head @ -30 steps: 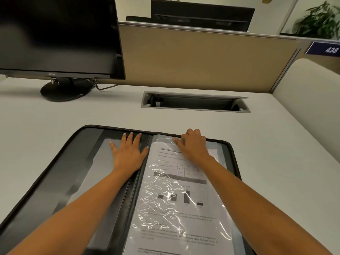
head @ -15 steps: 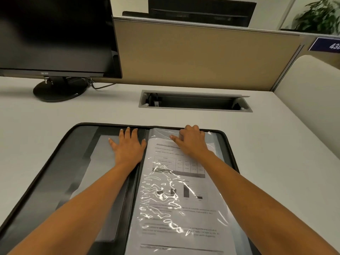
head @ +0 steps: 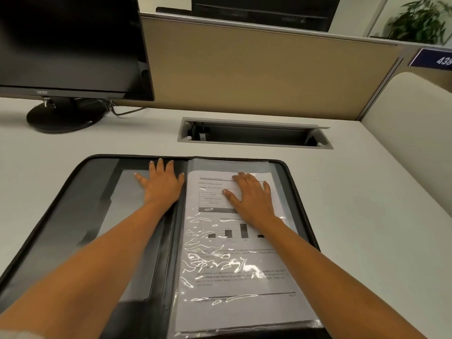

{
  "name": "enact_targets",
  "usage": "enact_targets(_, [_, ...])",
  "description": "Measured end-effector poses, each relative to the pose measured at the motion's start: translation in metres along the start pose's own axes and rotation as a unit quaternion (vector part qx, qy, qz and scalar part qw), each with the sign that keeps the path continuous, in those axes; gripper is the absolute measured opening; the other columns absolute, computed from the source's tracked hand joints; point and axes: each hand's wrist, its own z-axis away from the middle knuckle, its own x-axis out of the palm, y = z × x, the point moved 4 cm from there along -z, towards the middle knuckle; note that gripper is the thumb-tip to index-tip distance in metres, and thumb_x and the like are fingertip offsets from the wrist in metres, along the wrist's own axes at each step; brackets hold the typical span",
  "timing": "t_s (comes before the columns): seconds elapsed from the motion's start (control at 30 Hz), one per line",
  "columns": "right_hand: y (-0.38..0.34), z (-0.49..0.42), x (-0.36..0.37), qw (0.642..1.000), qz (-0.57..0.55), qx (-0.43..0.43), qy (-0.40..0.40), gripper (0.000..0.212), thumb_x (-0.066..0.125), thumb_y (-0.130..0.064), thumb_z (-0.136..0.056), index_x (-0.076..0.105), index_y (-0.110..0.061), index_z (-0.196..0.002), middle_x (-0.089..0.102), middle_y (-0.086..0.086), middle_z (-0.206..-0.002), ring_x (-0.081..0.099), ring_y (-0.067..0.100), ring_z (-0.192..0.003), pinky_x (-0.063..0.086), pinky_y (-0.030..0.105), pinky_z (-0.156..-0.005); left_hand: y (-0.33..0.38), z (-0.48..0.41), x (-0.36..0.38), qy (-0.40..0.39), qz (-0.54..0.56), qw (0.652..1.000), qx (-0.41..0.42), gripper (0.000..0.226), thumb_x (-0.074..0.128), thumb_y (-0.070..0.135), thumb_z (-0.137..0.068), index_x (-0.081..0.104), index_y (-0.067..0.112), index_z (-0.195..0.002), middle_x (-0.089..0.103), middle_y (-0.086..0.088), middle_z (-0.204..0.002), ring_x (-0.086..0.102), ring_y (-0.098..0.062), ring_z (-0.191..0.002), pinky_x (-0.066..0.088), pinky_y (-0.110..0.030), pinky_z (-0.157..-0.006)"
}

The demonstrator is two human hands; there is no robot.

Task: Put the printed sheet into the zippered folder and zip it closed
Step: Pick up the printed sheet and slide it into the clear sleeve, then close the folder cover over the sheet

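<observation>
A black zippered folder [head: 73, 206] lies open flat on the white desk in front of me. The printed sheet [head: 234, 265], with text, a table and a bar chart, sits inside a shiny clear sleeve on the folder's right half. My left hand [head: 162, 183] rests flat with fingers spread on the left half, near the spine and the top edge. My right hand [head: 252, 194] lies flat on the sleeve over the upper part of the sheet, fingers apart. Neither hand grips anything.
A black monitor [head: 71, 45] on a round stand [head: 63, 116] stands at the back left. A grey cable tray opening [head: 254, 133] is set into the desk behind the folder. A tan partition [head: 256, 69] closes the back, and a cream panel [head: 411, 133] the right.
My right hand has slid from the sleeve's top edge down onto the sheet. My left hand has stayed in place. The view has shifted slightly.
</observation>
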Motion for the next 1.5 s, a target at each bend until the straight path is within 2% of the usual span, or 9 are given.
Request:
enact_targets(0.13, [0.007,-0.004,0.003,1.0,0.008,0.001,0.001,0.058,0.031,-0.057,-0.09,0.026,-0.028,-0.14,0.023,-0.003,-0.154,0.015,0.017,-0.143,0.002,0.049,-0.116,-0.001,-0.006,0.0,-0.008,0.039,0.999,0.013,0.052,0.032,0.037,-0.097,0.027,0.012,-0.143,0.019,-0.015,-0.153,0.008,-0.033,-0.142,0.005,-0.066,-0.107])
enact_targets(0.27, [0.008,-0.004,0.004,1.0,0.008,0.004,0.003,0.058,0.031,-0.057,-0.09,0.025,-0.029,-0.14,0.022,-0.003,-0.154,0.015,0.018,-0.143,0.0,0.048,-0.116,-0.004,-0.003,-0.003,0.01,0.082,0.996,0.038,0.049,0.038,0.032,-0.096,0.034,0.009,-0.139,0.023,-0.012,-0.152,0.014,-0.027,-0.142,0.007,-0.06,-0.11])
enact_targets(0.43, [0.014,0.004,-0.002,0.999,-0.026,0.021,0.025,0.057,0.036,-0.052,-0.092,0.024,-0.024,-0.141,0.023,0.001,-0.153,0.018,0.019,-0.142,0.004,0.048,-0.117,-0.015,0.014,-0.004,0.01,0.061,0.997,0.041,0.051,0.037,0.038,-0.095,0.032,0.014,-0.14,0.023,-0.008,-0.153,0.014,-0.024,-0.142,0.007,-0.056,-0.111])
enact_targets(0.63, [0.039,0.034,-0.02,0.998,0.001,0.061,0.005,0.056,0.037,-0.05,-0.091,0.028,-0.022,-0.139,0.022,0.003,-0.153,0.019,0.022,-0.142,0.008,0.056,-0.114,-0.039,0.049,-0.01,0.004,0.056,0.998,0.031,0.053,0.036,0.042,-0.095,0.031,0.017,-0.141,0.022,-0.007,-0.153,0.015,-0.024,-0.142,0.008,-0.057,-0.111])
enact_targets(0.73, [0.048,0.057,-0.027,0.998,0.009,0.069,0.006,0.054,0.037,-0.05,-0.092,0.03,-0.021,-0.138,0.022,0.004,-0.153,0.019,0.023,-0.142,0.009,0.055,-0.115,-0.056,0.069,-0.016,0.005,0.065,0.998,0.022,0.054,0.037,0.042,-0.094,0.031,0.016,-0.14,0.022,-0.008,-0.153,0.016,-0.025,-0.142,0.009,-0.055,-0.112])
enact_targets(0.93, [0.054,0.101,-0.037,0.996,0.037,0.078,0.011,0.052,0.036,-0.048,-0.092,0.032,-0.021,-0.137,0.022,0.006,-0.152,0.018,0.023,-0.142,0.008,0.056,-0.114,-0.099,0.117,-0.025,0.016,0.048,0.998,-0.036,0.056,0.037,0.047,-0.093,0.032,0.018,-0.14,0.022,-0.008,-0.153,0.014,-0.026,-0.142,0.009,-0.057,-0.111])
enact_targets(1.17, [0.062,0.147,-0.048,0.99,0.019,0.135,0.027,0.052,0.041,-0.048,-0.091,0.038,-0.019,-0.134,0.027,0.01,-0.15,0.025,0.029,-0.138,0.023,0.057,-0.111,-0.148,0.166,-0.047,0.052,0.026,0.993,-0.104,0.064,0.035,0.049,-0.093,0.023,0.011,-0.143,0.018,-0.018,-0.152,0.011,-0.03,-0.141,0.01,-0.057,-0.111])
enact_targets(1.33, [0.065,0.168,-0.05,0.981,0.021,0.191,0.017,0.06,0.04,-0.053,-0.089,0.033,-0.019,-0.138,0.029,0.013,-0.15,0.027,0.032,-0.137,0.022,0.056,-0.11,-0.183,0.186,-0.055,0.012,0.019,0.974,-0.224,0.069,0.032,0.055,-0.091,0.022,0.009,-0.142,0.027,-0.023,-0.146,0.021,-0.038,-0.135,0.016,-0.062,-0.107])
enact_targets(1.5, [0.057,0.176,-0.046,0.975,0.014,0.223,-0.002,0.063,0.041,-0.054,-0.089,0.03,-0.017,-0.139,0.033,0.016,-0.146,0.029,0.034,-0.135,0.026,0.054,-0.11,-0.195,0.187,-0.062,-0.021,0.061,0.976,-0.208,0.064,0.043,0.051,-0.089,0.031,0.012,-0.137,0.043,-0.018,-0.136,0.036,-0.038,-0.126,0.031,-0.056,-0.102])
